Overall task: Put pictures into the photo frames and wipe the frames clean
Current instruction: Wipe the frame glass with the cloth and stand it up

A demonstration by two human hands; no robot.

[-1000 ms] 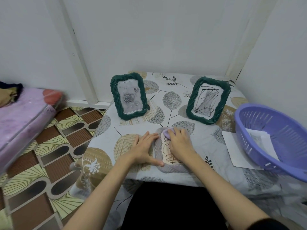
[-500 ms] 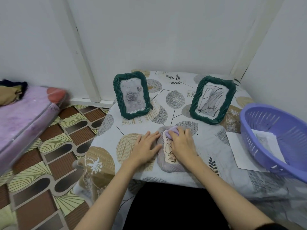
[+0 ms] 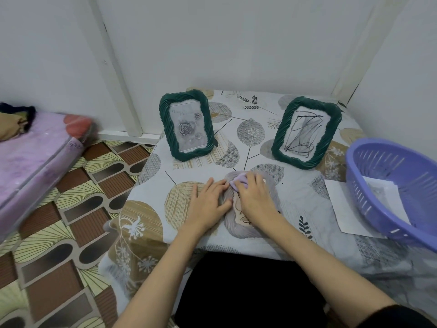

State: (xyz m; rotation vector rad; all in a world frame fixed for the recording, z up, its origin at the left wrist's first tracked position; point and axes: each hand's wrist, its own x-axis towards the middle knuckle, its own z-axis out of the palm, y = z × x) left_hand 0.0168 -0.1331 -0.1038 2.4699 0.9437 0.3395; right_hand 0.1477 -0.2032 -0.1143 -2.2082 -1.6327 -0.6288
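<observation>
A grey ribbed photo frame (image 3: 238, 227) lies flat near the table's front edge, with a scribble picture in it. My left hand (image 3: 208, 203) rests flat on the table and touches the frame's left side. My right hand (image 3: 254, 197) grips a small lilac cloth (image 3: 239, 181) and presses it on the frame's upper part. Two green frames stand further back: the left green frame (image 3: 165, 124) shows a rose picture, the right green frame (image 3: 333, 129) a black scribble.
A purple plastic basket (image 3: 406, 171) with paper inside sits at the right, over a white sheet (image 3: 343, 209). The table (image 3: 153, 185) wears a leaf-print cloth. A pink mattress (image 3: 33, 162) lies on the patterned floor at left. White walls close the back and right.
My right hand has slid the cloth up along the grey frame toward its top edge. My left hand stays beside the frame. The view has shifted slightly.
</observation>
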